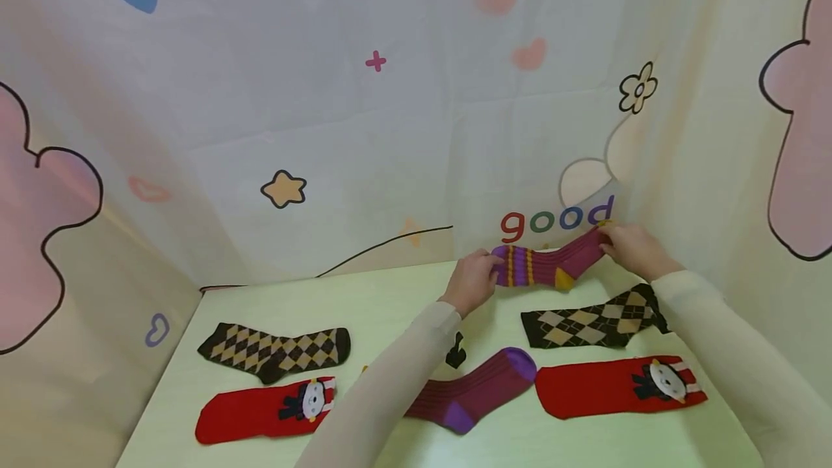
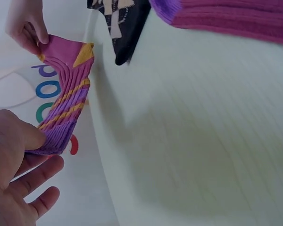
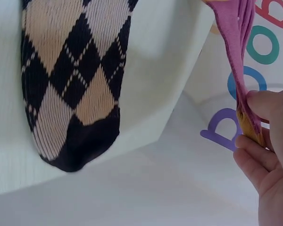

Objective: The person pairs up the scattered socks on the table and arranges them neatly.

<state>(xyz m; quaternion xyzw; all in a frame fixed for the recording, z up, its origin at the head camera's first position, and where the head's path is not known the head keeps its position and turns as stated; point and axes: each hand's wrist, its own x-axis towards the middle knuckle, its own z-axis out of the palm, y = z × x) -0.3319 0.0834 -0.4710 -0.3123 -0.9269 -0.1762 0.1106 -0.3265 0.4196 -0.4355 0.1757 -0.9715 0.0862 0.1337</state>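
A magenta ribbed sock [image 1: 544, 266] with a yellow heel and a purple-and-yellow striped cuff is stretched between both hands at the table's back edge. My left hand [image 1: 469, 282] pinches the purple cuff between thumb and fingers. At the toe end, my right hand [image 1: 640, 250] pinches the yellow tip, seen closely in the right wrist view. Another magenta sock [image 1: 477, 388], with purple heel and toe, lies nearer, partly hidden by the left forearm. Below the held sock lies a black-and-tan argyle sock [image 1: 585, 322].
At the left lie another argyle sock [image 1: 276, 352] and a red sock [image 1: 247, 414] with an animal figure. A similar red sock [image 1: 604, 387] lies front right. A small black piece [image 1: 456, 351] shows beside the left forearm. Printed curtain [image 1: 390, 128] hangs behind the table.
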